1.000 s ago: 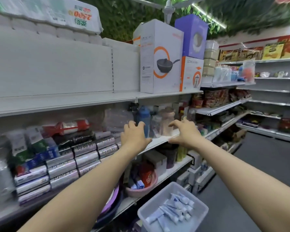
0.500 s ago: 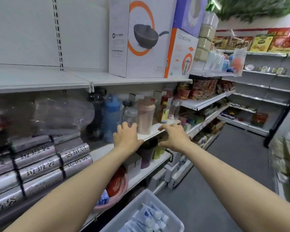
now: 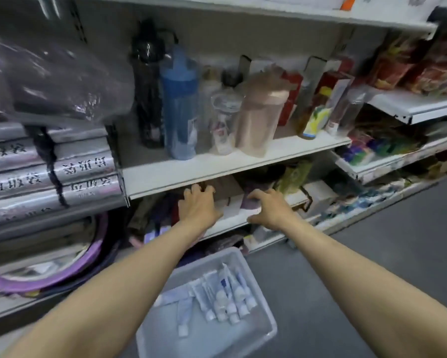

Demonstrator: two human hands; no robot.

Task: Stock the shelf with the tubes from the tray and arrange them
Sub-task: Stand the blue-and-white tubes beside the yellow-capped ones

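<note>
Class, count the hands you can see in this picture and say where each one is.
2. The left hand and the right hand both reach to the lower shelf, above the tray of tubes; neither holds one.

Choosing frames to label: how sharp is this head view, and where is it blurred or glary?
Head view: motion blur smears the blue bottle and the red packets; the tubes in the tray are soft but tellable; glare streaks the plastic bag.
</note>
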